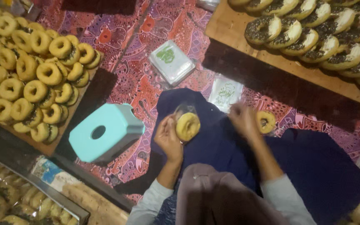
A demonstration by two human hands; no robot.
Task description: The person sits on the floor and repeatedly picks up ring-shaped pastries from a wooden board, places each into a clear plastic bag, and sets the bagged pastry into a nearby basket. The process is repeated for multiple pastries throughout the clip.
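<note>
Over the lap, a doughnut (188, 126) is being pinched into a clear bag by the left hand (168, 139), while the right hand (243, 118), fingers blurred, is reaching by another doughnut (266, 121), trays (230, 29) still full.

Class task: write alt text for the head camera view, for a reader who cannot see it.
Seen from above, a person's left hand holds a plain doughnut in a clear bag while the blurred right hand is beside another doughnut. Around them lie a patterned red cloth, a turquoise plastic stool and wooden boards of doughnuts.
</note>
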